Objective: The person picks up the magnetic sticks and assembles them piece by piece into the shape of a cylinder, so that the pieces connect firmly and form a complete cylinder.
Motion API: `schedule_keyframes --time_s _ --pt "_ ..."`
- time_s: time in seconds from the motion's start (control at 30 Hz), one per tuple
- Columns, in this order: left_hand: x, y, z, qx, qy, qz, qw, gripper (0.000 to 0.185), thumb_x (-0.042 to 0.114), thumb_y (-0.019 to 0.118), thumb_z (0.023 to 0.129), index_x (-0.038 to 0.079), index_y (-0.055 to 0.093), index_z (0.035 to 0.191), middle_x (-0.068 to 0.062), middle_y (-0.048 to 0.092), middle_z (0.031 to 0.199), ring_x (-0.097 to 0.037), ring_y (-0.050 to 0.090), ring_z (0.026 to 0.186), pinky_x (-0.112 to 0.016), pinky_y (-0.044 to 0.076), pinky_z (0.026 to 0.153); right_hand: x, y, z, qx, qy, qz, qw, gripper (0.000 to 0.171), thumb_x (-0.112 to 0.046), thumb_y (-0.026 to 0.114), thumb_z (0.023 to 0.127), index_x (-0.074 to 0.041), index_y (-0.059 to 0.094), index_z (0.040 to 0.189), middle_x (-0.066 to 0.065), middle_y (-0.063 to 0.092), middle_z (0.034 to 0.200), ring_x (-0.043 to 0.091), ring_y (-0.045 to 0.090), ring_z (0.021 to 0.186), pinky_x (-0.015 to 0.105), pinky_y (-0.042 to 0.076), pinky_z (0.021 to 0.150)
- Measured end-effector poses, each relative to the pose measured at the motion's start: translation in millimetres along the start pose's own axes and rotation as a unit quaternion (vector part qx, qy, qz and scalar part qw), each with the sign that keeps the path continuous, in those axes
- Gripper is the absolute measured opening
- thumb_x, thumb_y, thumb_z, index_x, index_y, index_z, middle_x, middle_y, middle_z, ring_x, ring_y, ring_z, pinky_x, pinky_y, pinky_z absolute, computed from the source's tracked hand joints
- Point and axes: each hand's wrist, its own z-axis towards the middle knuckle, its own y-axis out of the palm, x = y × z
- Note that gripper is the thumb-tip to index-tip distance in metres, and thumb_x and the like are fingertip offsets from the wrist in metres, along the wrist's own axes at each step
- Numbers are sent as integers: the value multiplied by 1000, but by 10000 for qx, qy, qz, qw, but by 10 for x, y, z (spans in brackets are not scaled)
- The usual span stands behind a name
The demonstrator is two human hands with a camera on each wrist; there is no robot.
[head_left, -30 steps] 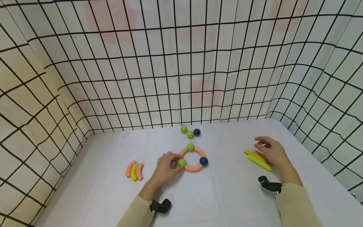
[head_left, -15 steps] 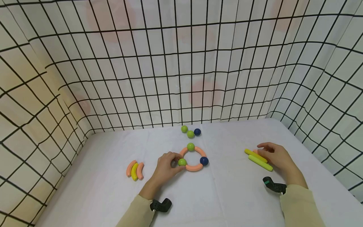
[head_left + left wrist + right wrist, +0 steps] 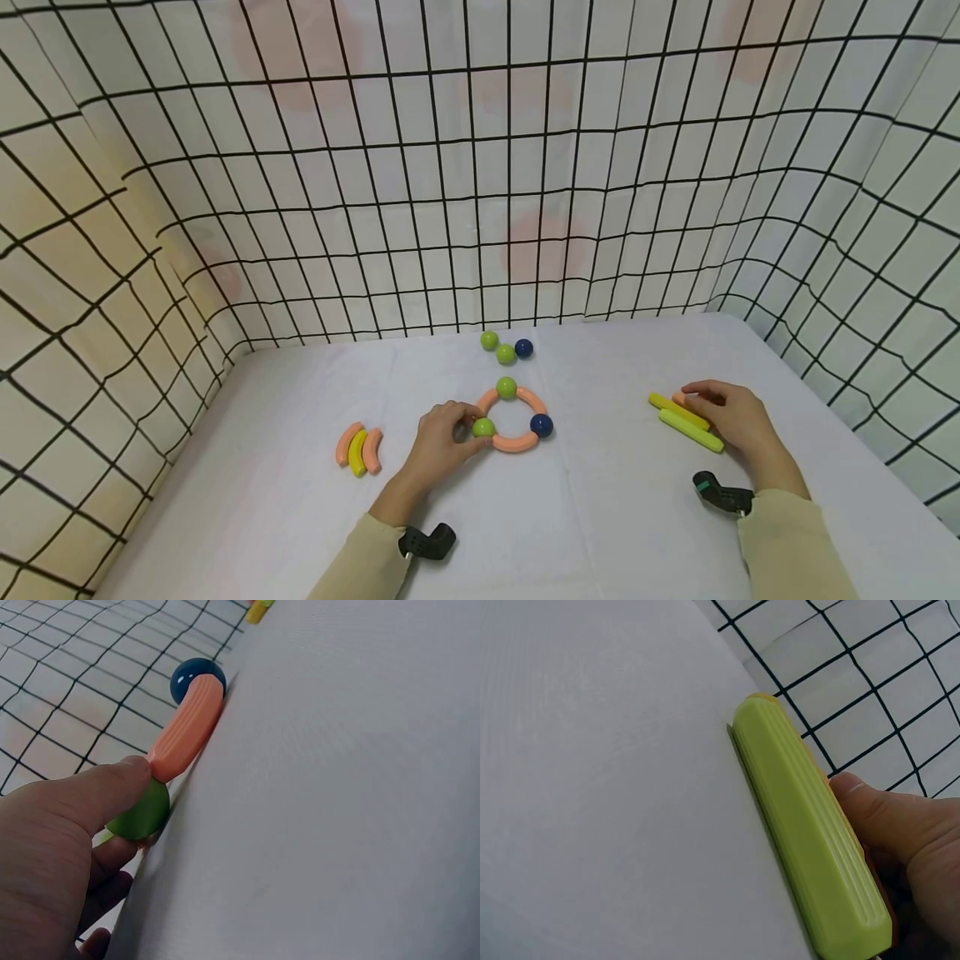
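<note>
Nearest, left hand (image 3: pixel 442 437) curled beside the ring (image 3: pixel 513 419), thumb and fingers pinching the green ball (image 3: pixel 483 428) at its near-left joint; in the left wrist view, thumb pressed where that ball (image 3: pixel 142 811) meets an orange curved piece (image 3: pixel 187 729) running on to a blue ball (image 3: pixel 196 676). Right hand (image 3: pixel 731 414), well apart on the right, laid over the straight sticks (image 3: pixel 688 422), thumb against the side of the lime one (image 3: pixel 808 832); whether closed around a stick or only resting, cannot tell. Probably light, stiff, smooth plastic throughout: balls prone to roll, ribbed pieces easier to grip. Ring likely held together only at the joints, so best steadied at a ball, not lifted by one arc. Sticks best taken across the middle. Left of the ring, three spare curved pieces (image 3: pixel 357 449) lying together. Farther back, three loose balls (image 3: pixel 506 350) just short of the checked cloth wall (image 3: pixel 480 167). Open table (image 3: pixel 600 517) on the near side and between the hands; far edge and both sides closed in by cloth.
</note>
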Motion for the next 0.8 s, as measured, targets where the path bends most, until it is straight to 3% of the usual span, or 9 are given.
schedule_keyframes --time_s 0.1,0.33,0.63,0.8 --pt "-4 3 0 0 -7 14 10000 32 27 82 83 18 69 111 4 66 98 -13 54 93 -39 38 91 -7 5 -2 45 12 -73 10000 53 -49 52 101 -7 60 133 23 61 124 32 54 104 40 46 84" --pt "-14 11 3 32 1 54 10000 32 27 82 83 18 69 111 5 66 97 -12 55 92 -37 38 89 -52 5 -5 114 37 -291 9995 66 -59 55 96 -4 60 133 21 63 119 31 54 100 34 42 77" --pt "-3 -1 10 74 79 66 9999 31 28 83 82 19 71 109 5 66 95 -12 55 90 -35 39 87 -42 6 6 55 -12 -391 9992 71 -61 52 96 -2 59 134 25 61 125 36 55 107 51 47 86" --pt "11 -7 3 37 26 41 10000 30 28 83 82 19 71 108 6 66 95 -12 55 91 -35 39 88 -39 1 3 58 -11 -385 9992 71 -61 53 96 -1 60 133 26 61 125 36 54 106 51 47 87"
